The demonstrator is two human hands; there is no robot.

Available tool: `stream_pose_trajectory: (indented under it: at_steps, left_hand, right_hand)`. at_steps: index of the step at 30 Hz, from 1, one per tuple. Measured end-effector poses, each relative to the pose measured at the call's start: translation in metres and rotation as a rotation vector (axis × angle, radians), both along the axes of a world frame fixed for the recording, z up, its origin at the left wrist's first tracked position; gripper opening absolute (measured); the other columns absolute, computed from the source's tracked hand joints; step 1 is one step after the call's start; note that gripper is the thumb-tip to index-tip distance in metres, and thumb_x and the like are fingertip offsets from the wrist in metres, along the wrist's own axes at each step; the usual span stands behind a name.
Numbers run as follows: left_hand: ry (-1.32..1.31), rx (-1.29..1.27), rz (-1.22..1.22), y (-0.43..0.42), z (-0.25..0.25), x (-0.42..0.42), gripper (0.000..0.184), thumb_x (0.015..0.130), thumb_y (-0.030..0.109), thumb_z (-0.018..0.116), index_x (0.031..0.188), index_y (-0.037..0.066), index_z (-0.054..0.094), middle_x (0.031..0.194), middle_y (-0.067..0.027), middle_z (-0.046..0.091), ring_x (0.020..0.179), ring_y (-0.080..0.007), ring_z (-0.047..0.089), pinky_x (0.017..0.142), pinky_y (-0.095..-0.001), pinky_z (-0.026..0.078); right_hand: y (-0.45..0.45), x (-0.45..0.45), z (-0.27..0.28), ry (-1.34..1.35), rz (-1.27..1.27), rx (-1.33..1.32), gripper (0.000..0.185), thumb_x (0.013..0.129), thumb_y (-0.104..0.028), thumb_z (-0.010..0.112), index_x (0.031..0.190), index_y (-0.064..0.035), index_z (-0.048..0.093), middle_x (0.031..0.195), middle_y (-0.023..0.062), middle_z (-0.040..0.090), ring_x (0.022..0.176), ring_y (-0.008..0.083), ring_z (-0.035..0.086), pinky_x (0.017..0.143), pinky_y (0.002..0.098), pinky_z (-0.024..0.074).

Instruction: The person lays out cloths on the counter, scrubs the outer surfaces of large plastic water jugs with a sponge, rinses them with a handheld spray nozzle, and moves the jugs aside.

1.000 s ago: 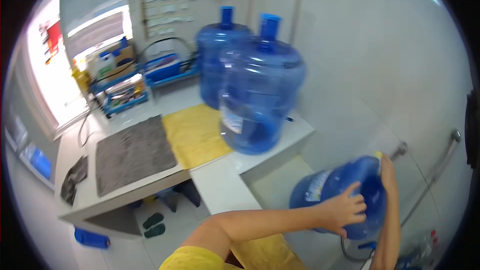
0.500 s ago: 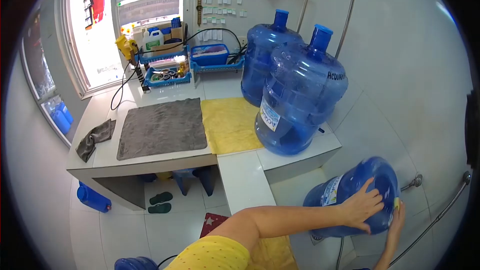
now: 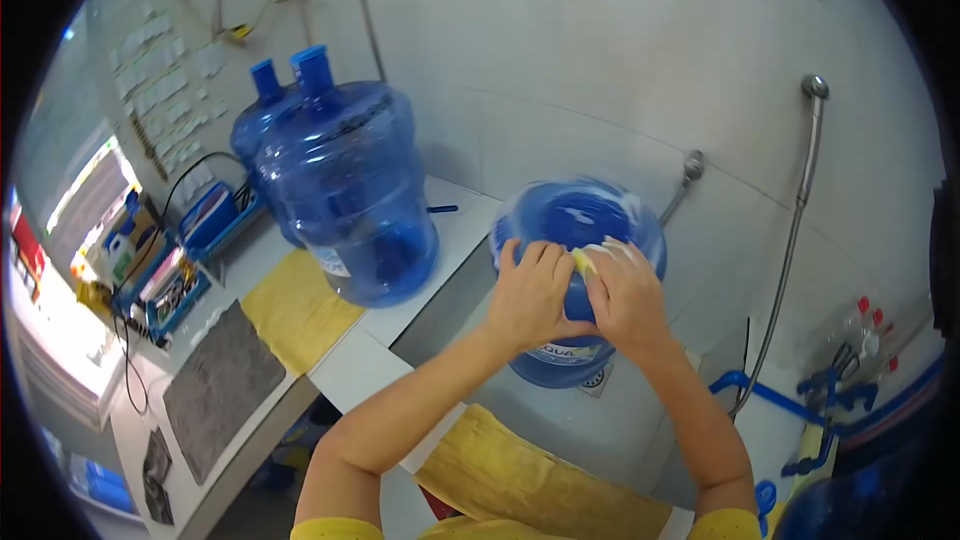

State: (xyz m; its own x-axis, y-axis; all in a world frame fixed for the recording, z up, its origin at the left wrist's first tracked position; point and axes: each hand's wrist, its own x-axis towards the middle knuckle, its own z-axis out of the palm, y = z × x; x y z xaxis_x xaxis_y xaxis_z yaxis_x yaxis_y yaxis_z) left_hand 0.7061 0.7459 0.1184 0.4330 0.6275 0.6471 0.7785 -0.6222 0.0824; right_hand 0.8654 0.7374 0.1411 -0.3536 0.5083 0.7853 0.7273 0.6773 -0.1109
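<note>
A big blue water jug sits in the white basin in front of me, its broad round end facing up and streaked with white foam. My left hand grips the near rim of that end, fingers bent over it and thumb against the side. Close beside it, my right hand presses a small yellow sponge to the jug's rim; most of the sponge is hidden beneath the fingers. Foam shows around the right fingertips. Part of a label is visible low on the jug's near side.
Two capped blue jugs stand on the white counter to the left. Yellow and grey cloths lie beside them. A hose hangs at right, near red-capped bottles and blue pipes. A yellow cloth covers the near ledge.
My view has swung right. The jug has gone from lying tilted to standing with its broad end up. Both hands are now side by side on its near rim.
</note>
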Motion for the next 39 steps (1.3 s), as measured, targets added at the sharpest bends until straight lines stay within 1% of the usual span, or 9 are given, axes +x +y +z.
stream_pose_trajectory:
  at_steps: [13, 17, 21, 24, 26, 29, 32, 33, 39]
  left_hand:
    - [0.215, 0.092, -0.131, 0.016, 0.021, -0.003, 0.077, 0.063, 0.061, 0.067, 0.109, 0.001, 0.054, 0.097, -0.0102, 0.053, 0.094, -0.0274, 0.049, 0.084, -0.039, 0.037]
    - [0.309, -0.094, -0.465, 0.034, 0.032, 0.004, 0.069, 0.07, 0.057, 0.066, 0.114, 0.005, 0.053, 0.107, -0.0105, 0.054, 0.106, -0.0275, 0.049, 0.087, -0.0411, 0.041]
    - [0.348, -0.068, -0.618, 0.02, 0.026, 0.041, 0.08, 0.069, 0.062, 0.063, 0.125, 0.006, 0.047, 0.125, -0.0141, 0.05, 0.122, -0.0318, 0.042, 0.097, -0.0505, 0.038]
    - [0.532, -0.204, -0.499, -0.002, 0.039, 0.067, 0.086, 0.069, 0.065, 0.061, 0.131, 0.008, 0.043, 0.134, -0.015, 0.043, 0.125, -0.0348, 0.039, 0.099, -0.0541, 0.035]
    - [0.431, -0.204, -0.502, -0.006, 0.023, 0.075, 0.092, 0.063, 0.061, 0.069, 0.135, 0.011, 0.041, 0.135, -0.0146, 0.043, 0.127, -0.0336, 0.037, 0.102, -0.055, 0.031]
    - [0.194, -0.244, -0.546, -0.005, -0.004, 0.08, 0.095, 0.061, 0.061, 0.07, 0.136, 0.011, 0.04, 0.137, -0.0144, 0.041, 0.129, -0.0357, 0.034, 0.101, -0.0614, 0.026]
    - [0.402, -0.245, -0.389, -0.011, 0.029, 0.072, 0.099, 0.059, 0.06, 0.072, 0.135, 0.007, 0.04, 0.134, -0.0147, 0.044, 0.127, -0.0337, 0.038, 0.101, -0.0571, 0.029]
    - [0.406, -0.249, -0.399, -0.006, 0.03, 0.066, 0.099, 0.059, 0.06, 0.072, 0.135, 0.007, 0.04, 0.134, -0.0147, 0.044, 0.127, -0.0337, 0.038, 0.101, -0.0571, 0.029]
    - [0.177, -0.18, -0.257, 0.029, 0.034, 0.043, 0.09, 0.053, 0.066, 0.073, 0.11, 0.001, 0.048, 0.122, -0.0173, 0.053, 0.113, -0.0313, 0.052, 0.089, -0.0519, 0.042]
  right_hand:
    - [0.009, 0.03, -0.021, 0.01, -0.065, 0.118, 0.033, 0.082, -0.011, 0.055, 0.115, -0.0033, 0.055, 0.115, 0.0207, 0.055, 0.108, 0.0348, 0.053, 0.094, 0.0453, 0.039]
    - [0.087, 0.083, -0.015, 0.417, -0.342, -0.619, 0.031, 0.091, -0.023, 0.043, 0.106, -0.0013, 0.058, 0.102, 0.0222, 0.062, 0.097, 0.038, 0.058, 0.082, 0.0434, 0.0463]
    - [0.172, 0.081, 0.023, -0.375, -0.373, -0.694, 0.04, 0.092, -0.035, 0.037, 0.101, -0.0079, 0.064, 0.096, 0.0175, 0.066, 0.093, 0.0347, 0.061, 0.08, 0.0401, 0.0478]
    - [0.202, 0.016, 0.008, -0.624, 0.086, -0.418, 0.029, 0.08, -0.033, 0.051, 0.096, -0.0168, 0.069, 0.098, 0.009, 0.067, 0.092, 0.0295, 0.063, 0.076, 0.0421, 0.0499]
    - [0.12, -0.048, 0.041, -0.765, 0.034, -0.813, 0.026, 0.075, -0.032, 0.058, 0.093, -0.018, 0.07, 0.096, 0.0117, 0.067, 0.086, 0.0285, 0.065, 0.071, 0.0437, 0.0502]
    - [0.066, -0.065, 0.041, -1.188, 0.129, -0.63, 0.021, 0.075, -0.027, 0.058, 0.088, -0.0163, 0.07, 0.09, 0.012, 0.067, 0.08, 0.0288, 0.065, 0.066, 0.0438, 0.0508]
    - [0.123, 0.003, 0.039, -0.624, 0.069, -0.55, 0.027, 0.084, -0.025, 0.05, 0.1, -0.0121, 0.068, 0.099, 0.0153, 0.066, 0.091, 0.0299, 0.062, 0.076, 0.0392, 0.0493]
    - [0.152, 0.072, 0.021, 0.121, -0.01, -0.816, 0.03, 0.09, -0.025, 0.048, 0.108, -0.0075, 0.064, 0.104, 0.0157, 0.064, 0.096, 0.0308, 0.061, 0.084, 0.0374, 0.048]
    - [0.039, 0.079, 0.006, 0.04, -0.168, -0.464, 0.033, 0.092, -0.026, 0.047, 0.111, -0.0003, 0.059, 0.115, 0.0166, 0.057, 0.109, 0.032, 0.053, 0.096, 0.0333, 0.0395]
